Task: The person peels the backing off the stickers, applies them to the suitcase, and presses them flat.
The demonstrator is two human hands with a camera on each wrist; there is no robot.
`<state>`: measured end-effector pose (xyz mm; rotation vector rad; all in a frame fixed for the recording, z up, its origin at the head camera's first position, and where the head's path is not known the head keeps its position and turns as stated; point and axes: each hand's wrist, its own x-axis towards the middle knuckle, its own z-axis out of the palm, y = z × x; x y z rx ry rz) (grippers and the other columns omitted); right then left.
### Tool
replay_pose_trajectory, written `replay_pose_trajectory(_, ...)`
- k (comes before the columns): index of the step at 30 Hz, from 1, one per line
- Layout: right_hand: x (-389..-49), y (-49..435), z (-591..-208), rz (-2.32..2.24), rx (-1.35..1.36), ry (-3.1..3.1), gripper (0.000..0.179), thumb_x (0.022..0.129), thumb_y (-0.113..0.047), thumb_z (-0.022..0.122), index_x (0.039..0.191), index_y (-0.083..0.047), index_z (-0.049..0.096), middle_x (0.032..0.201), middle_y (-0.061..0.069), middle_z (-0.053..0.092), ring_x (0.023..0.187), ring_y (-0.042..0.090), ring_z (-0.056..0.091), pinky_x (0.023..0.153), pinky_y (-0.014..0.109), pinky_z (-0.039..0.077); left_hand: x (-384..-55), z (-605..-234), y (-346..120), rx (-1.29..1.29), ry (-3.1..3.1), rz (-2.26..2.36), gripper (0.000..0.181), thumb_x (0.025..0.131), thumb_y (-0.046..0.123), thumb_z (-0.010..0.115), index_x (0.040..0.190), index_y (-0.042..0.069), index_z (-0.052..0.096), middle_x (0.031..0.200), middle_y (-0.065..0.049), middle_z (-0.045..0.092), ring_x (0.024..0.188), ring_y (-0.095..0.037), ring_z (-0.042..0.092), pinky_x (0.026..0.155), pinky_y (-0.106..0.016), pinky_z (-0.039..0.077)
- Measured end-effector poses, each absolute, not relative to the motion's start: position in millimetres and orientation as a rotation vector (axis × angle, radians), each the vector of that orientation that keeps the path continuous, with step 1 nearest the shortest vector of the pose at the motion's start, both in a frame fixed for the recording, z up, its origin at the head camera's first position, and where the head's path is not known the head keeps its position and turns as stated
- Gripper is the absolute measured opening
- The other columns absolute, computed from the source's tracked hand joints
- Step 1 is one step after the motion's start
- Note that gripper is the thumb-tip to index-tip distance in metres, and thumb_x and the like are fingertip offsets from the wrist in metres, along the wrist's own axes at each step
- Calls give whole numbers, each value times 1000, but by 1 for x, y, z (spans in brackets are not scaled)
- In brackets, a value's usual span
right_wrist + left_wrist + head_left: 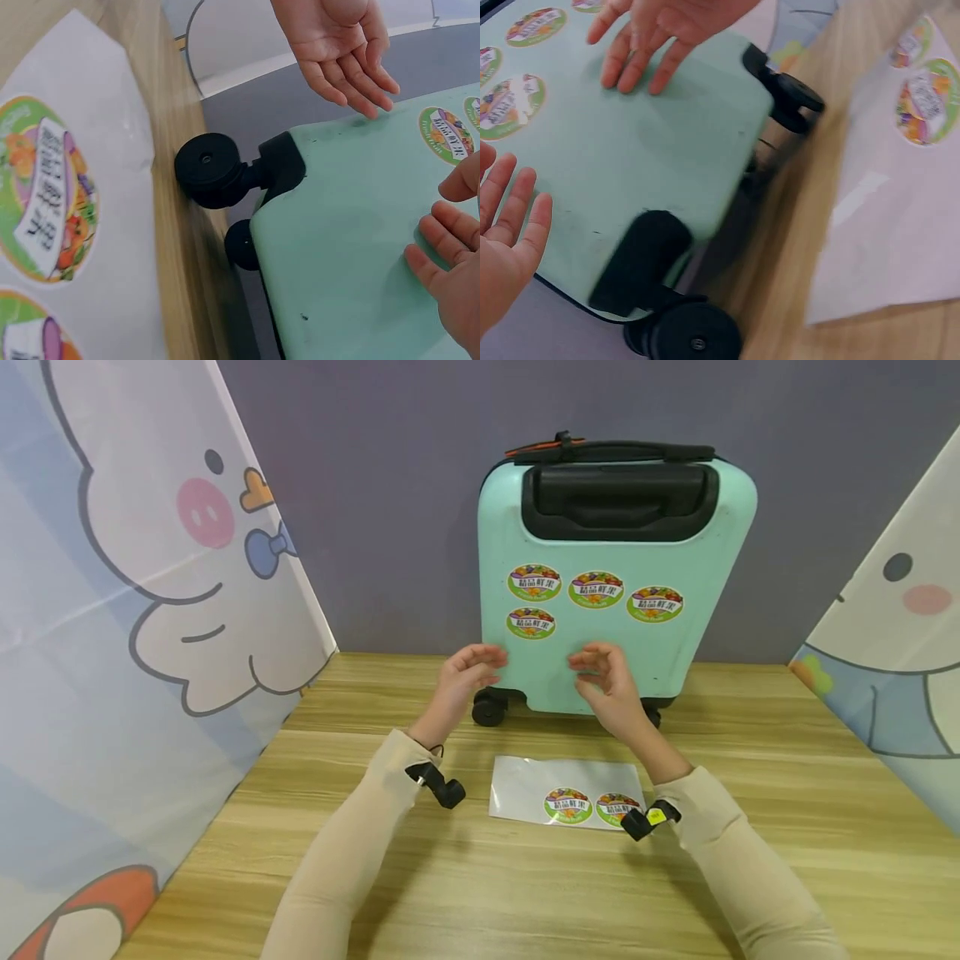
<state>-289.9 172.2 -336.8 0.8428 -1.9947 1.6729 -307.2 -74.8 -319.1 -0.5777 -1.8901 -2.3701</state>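
A mint-green suitcase [600, 668] stands upright on its black wheels, with several oval fruit stickers [535, 582] on its front: three in an upper row and one below at the left. My left hand [467, 675] is by the suitcase's lower left edge, fingers loosely bent and holding nothing. Before the lower middle of the shell is my right hand [609, 687], also holding nothing, its fingers relaxed. On the table in front lies a white backing sheet [517, 789] with two of the same stickers [567, 806] on it.
The wooden table [525, 885] runs back to a grey wall [375, 510]. Cartoon-printed panels [172, 635] stand at the left and right sides. A black suitcase wheel [697, 334] rests near the table's back. Each wrist wears a small black camera [438, 783].
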Motion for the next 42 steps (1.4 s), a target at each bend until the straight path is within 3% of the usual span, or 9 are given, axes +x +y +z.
replay_pose_trajectory(7,-284,175,-345,1591,824,-2135,44,91,18,51,132,12,37,121,30,55,112,25,56,92,29,47,-302,-335,-71,-611,-1990,-2355,30,99,-2,52,128,-9,57,123,-19,64,110,-22,63,88,-31,54)
replay_pose_trajectory(12,-280,179,-355,1483,870,-2244,46,92,16,54,134,10,38,120,29,58,112,41,55,93,48,47,-298,-346,-66,-656,-2054,-2321,32,96,-9,52,127,-13,55,124,-28,61,110,-25,63,87,-29,54)
replay_pose_trajectory(16,-277,182,-362,1405,917,-2320,46,92,14,57,135,10,39,119,27,58,112,44,56,92,59,46,-294,-356,-62,-706,-2124,-2302,37,92,-14,52,128,-17,53,126,-34,58,114,-33,62,90,-30,53)
replay_pose_trajectory(24,-266,188,-371,1241,945,-2481,40,92,10,60,130,8,47,118,25,61,111,42,58,90,55,50,-288,-370,-55,-746,-2302,-2206,40,88,-18,56,128,-17,54,126,-35,58,115,-43,60,91,-32,54)
replay_pose_trajectory(36,-253,194,-378,1064,1053,-2685,30,92,3,65,121,9,58,115,23,63,99,35,61,80,49,54,-278,-386,-49,-848,-2720,-1994,58,79,-12,75,133,-9,55,129,-21,61,117,-30,60,97,-33,50)
replay_pose_trajectory(42,-250,196,-382,1000,1110,-2743,29,92,-1,66,120,7,61,113,19,64,97,31,60,78,45,55,-277,-393,-44,-858,-2845,-1827,62,73,-12,80,130,-5,59,124,-14,65,108,-24,63,87,-28,53)
